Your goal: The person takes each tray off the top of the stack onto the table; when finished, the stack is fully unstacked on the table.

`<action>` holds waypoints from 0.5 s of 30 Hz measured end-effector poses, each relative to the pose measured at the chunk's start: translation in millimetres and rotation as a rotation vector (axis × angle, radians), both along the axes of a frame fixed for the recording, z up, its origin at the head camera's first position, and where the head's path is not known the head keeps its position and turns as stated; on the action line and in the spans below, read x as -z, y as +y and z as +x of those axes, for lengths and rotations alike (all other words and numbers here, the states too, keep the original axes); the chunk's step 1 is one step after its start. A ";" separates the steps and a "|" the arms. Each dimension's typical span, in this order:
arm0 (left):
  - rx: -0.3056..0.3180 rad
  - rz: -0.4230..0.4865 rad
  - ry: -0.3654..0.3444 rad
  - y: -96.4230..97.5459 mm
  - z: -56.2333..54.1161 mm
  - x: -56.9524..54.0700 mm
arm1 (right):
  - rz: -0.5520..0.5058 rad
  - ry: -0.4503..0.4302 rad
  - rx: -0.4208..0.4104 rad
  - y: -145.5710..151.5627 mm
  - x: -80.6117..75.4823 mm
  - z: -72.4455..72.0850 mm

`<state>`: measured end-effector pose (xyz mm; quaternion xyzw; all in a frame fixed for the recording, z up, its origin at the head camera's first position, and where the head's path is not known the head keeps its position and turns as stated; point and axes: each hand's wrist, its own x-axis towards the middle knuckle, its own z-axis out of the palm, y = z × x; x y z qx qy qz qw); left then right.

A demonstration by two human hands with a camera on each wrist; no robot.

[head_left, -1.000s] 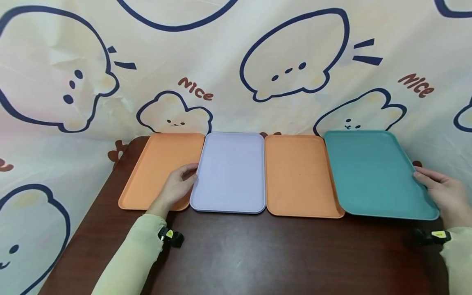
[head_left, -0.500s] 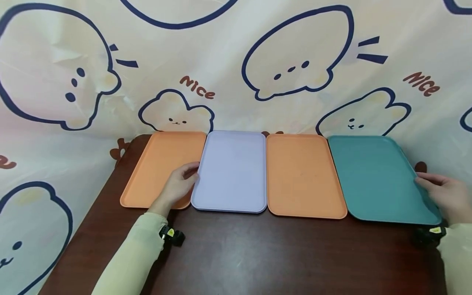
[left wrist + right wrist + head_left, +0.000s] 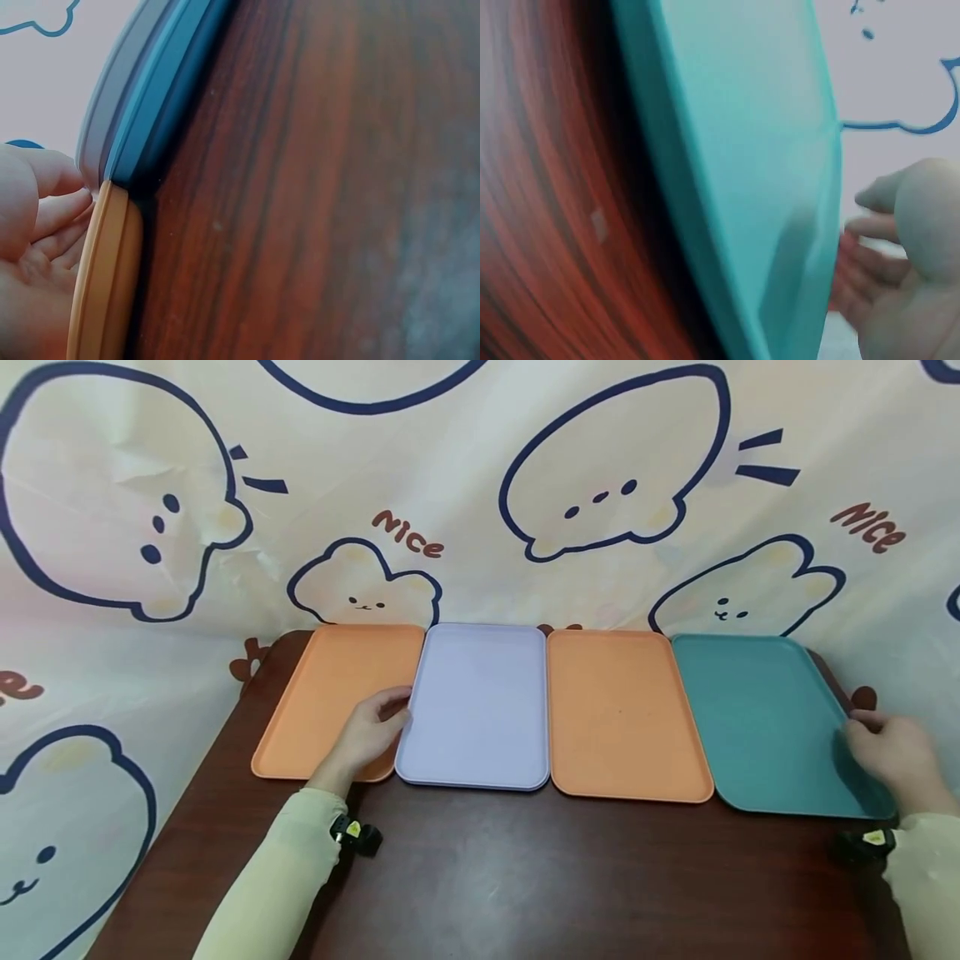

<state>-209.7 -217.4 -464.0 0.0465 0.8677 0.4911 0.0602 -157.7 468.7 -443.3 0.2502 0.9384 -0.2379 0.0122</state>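
Note:
In the head view, my left hand [image 3: 367, 731] reaches over the left orange tray [image 3: 341, 672], thumb and fingertips touching the left edge of the lavender tray [image 3: 476, 706]. A blue-teal tray [image 3: 154, 112] lies under the lavender one in the left wrist view. Beside the right edge of the teal tray [image 3: 776, 727] is my right hand [image 3: 892, 752]. Its thumb and fingers stand apart in the right wrist view, with nothing pinched between them. The right orange tray [image 3: 626, 718] lies between the lavender and teal trays.
The trays form a row along the back of the dark brown wooden table [image 3: 525, 877]. Behind them hangs a pale cloth [image 3: 465, 468] printed with cartoon figures. A black strap device [image 3: 356, 835] sits on the left wrist.
The teal tray has come down flat at the row's right end. My right hand's grip on its edge has loosened. My left hand stays at the lavender tray while the view shifts slightly.

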 end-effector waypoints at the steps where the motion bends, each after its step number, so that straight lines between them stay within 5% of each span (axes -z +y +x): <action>1: 0.003 0.002 -0.001 0.6 0.1 -0.2 | 0.011 0.016 0.016 -5.4 -3.2 2.3; 4: 0.004 0.002 -0.005 1.3 -0.3 0.2 | 0.067 0.112 -0.008 -26.7 -11.8 7.5; 9: -0.001 0.004 -0.007 1.0 -0.3 1.1 | 0.074 0.313 -0.207 -62.1 -22.3 10.7; 15: 0.004 0.003 -0.001 -0.6 -0.7 0.7 | -0.003 0.399 -0.335 -104.3 -27.2 3.1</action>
